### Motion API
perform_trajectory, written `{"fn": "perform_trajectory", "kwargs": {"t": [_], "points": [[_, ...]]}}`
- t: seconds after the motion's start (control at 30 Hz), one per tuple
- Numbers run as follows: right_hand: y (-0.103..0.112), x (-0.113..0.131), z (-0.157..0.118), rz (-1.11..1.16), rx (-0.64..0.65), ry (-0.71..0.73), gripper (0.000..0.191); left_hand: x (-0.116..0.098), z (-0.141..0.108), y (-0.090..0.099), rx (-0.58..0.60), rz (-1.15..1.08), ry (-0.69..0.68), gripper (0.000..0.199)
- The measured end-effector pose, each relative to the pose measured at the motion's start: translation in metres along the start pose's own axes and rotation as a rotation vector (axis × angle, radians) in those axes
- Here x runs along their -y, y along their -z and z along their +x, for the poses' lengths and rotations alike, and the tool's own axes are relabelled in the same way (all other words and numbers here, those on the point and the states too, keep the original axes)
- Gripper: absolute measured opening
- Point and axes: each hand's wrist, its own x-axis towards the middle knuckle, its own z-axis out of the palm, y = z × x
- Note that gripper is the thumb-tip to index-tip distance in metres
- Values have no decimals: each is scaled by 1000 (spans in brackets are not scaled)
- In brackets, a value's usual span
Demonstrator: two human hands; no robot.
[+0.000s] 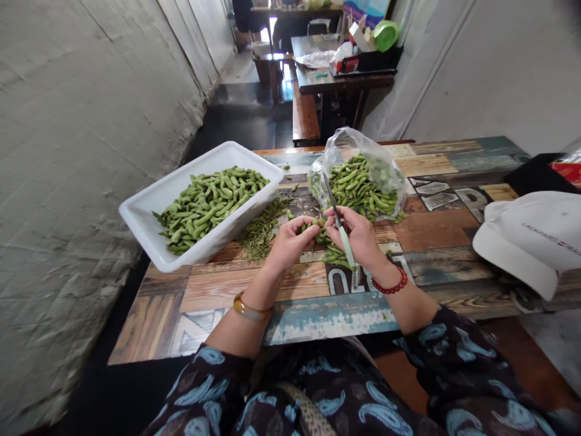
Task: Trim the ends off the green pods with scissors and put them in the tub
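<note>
My left hand (294,241) is closed, thumb and fingers pinching a green soybean pod (316,224). Close beside it, my right hand (356,235) grips a narrow-bladed knife (346,247) with a pale green handle. Its blade points up and away from me. Loose soybean pods (334,254) lie on the table under and between both hands. Just beyond them, a clear plastic bag (349,142) gapes open around a heap of pods (363,188). To the left stands a white tub (157,254) holding many pods (213,206). Green trimmings (261,233) are piled along its right side.
The patchwork wood table (227,284) runs across in front of me. A white cap (526,236) rests at its right end, near a black item (535,172). A rough wall (91,121) borders the left. Farther back are a bench (305,115) and another table (313,45).
</note>
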Motion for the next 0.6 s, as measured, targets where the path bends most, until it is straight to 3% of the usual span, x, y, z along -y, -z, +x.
{"fn": "perform_trajectory", "kwargs": {"t": [0.1, 0.23, 0.4, 0.6], "points": [[2, 3, 2, 154, -1, -205, 24, 1, 1, 1, -12, 42, 0, 36], [3, 6, 4, 455, 17, -405, 28, 2, 0, 2, 74, 147, -50, 33], [3, 6, 4, 611, 39, -417, 29, 2, 0, 0, 133, 165, -64, 31], [4, 5, 3, 642, 47, -448, 33, 4, 1, 0, 161, -17, 64, 37]]}}
